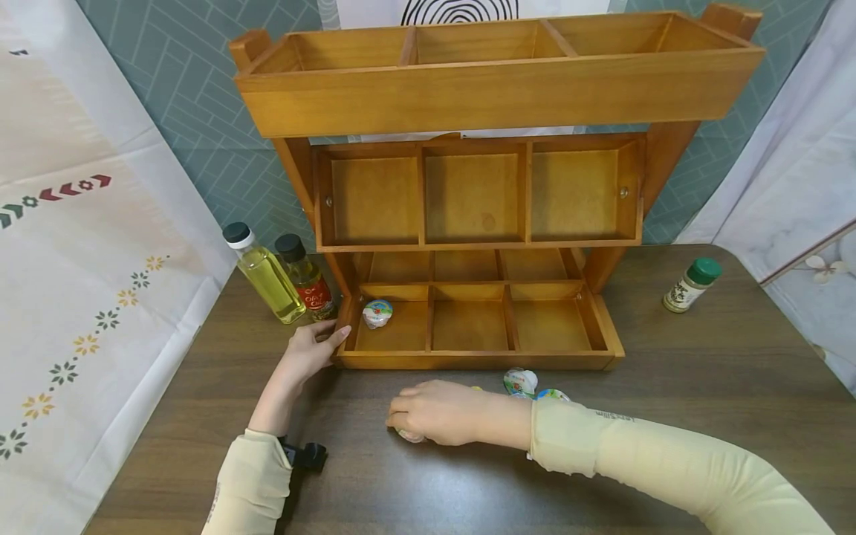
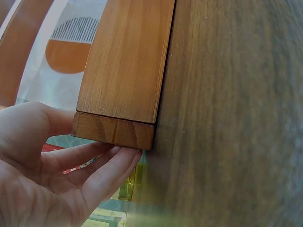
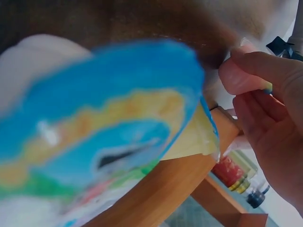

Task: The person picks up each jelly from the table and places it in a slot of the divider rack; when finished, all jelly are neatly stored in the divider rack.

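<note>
My left hand (image 1: 309, 352) holds the left end of the bottom tray of a wooden shelf rack (image 1: 468, 361). In the left wrist view its thumb (image 2: 59, 122) lies on one side of the wooden end and the fingers press the outer face. My right hand (image 1: 441, 412) is low over the table in front of the rack, pinching a small sealed cup (image 1: 409, 435) mostly covered by the fingers. Another sealed cup (image 1: 377, 313) with a printed lid sits in the bottom tray's left compartment. More cups (image 1: 520, 381) lie by my right forearm, partly hidden by it.
Two oil bottles, a taller one (image 1: 270, 282) and a shorter red-labelled one (image 1: 309, 282), stand left of the rack beside my left hand. A green-capped seasoning jar (image 1: 692, 285) stands at the right. The rack's upper tray (image 1: 501, 93) overhangs the lower tiers.
</note>
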